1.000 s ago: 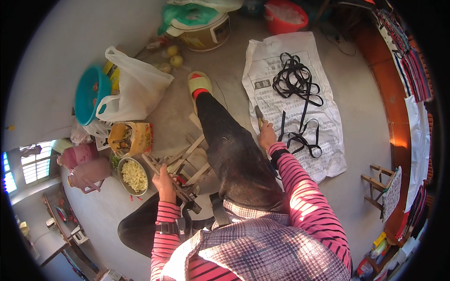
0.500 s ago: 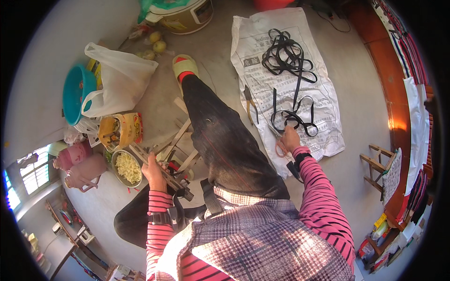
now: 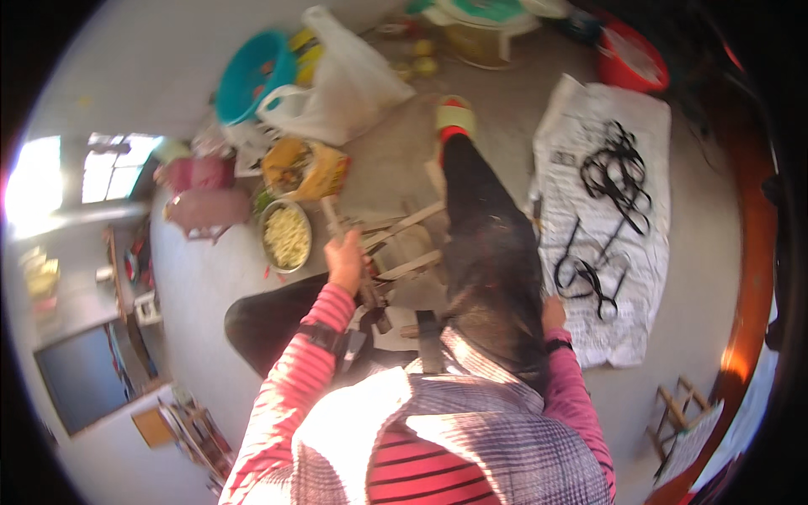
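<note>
My left hand [image 3: 343, 263] is closed around a bar of a wooden frame [image 3: 412, 216], which looks like a folding stool without a seat, standing between my legs. My right hand [image 3: 553, 314] is low beside my right thigh, at the left edge of a white woven sack [image 3: 623, 338] laid flat on the floor. Its fingers are blurred and partly hidden, and the scissors it held before do not show. On the sack lie a tangled heap of black strap [image 3: 617, 175] and a looser length of black strap [image 3: 581, 273].
A metal bowl of pale chopped food [image 3: 287, 237] stands left, near a yellow box [image 3: 305, 172]. Beyond are a white plastic bag [image 3: 349, 88], a teal basin [image 3: 255, 77] and a red tub [image 3: 631, 59]. A small wooden stool [image 3: 677, 412] stands at right.
My view has swung left, shifting everything rightward. My right hand has drawn back from the black strap to beside my thigh. My left hand still holds the wooden frame.
</note>
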The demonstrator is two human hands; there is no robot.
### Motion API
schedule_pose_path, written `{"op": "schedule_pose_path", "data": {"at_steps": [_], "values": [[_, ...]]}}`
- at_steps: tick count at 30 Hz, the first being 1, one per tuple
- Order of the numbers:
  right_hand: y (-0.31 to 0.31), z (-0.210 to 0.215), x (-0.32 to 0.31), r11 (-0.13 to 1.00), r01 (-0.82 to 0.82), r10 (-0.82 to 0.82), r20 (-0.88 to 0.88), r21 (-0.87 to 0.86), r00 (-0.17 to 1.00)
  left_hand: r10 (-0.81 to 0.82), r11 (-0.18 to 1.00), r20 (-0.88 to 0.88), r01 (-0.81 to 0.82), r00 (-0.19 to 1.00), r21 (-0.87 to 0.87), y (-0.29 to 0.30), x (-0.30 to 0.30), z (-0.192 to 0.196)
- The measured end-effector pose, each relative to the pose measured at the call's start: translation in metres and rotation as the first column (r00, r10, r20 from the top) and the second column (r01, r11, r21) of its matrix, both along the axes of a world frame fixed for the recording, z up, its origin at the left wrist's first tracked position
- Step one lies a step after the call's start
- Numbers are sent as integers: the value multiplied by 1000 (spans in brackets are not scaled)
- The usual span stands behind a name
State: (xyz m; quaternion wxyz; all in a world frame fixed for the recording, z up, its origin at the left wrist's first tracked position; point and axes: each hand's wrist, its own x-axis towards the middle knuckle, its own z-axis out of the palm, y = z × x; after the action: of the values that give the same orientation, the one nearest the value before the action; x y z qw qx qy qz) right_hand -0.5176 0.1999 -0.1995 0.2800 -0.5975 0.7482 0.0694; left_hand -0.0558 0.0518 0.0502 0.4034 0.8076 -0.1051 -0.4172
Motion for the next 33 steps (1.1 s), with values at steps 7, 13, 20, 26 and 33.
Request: {"op": "schedule_pose_path", "data": {"at_steps": [7,13,20,26,33], "values": [[16,23,-11,980,139,-78,374,-140,924,-89,996,-9,89,996,-30,-4,-6,16],[-72,131,4,807,251,-52,358,-535,932,-167,980,82,174,983,-97,-1,-3,7],[-168,351,84,738,248,225,575,-628,786,-298,912,-24,278,954,-302,10,10,-5],[-151,416,189,836,-90,460,600,-542,655,-406,893,-19,392,914,-222,18,33,9],[-123,373,248,950,-275,296,697,-146,653,-577,816,-85,576,812,-41,23,46,30]]}}
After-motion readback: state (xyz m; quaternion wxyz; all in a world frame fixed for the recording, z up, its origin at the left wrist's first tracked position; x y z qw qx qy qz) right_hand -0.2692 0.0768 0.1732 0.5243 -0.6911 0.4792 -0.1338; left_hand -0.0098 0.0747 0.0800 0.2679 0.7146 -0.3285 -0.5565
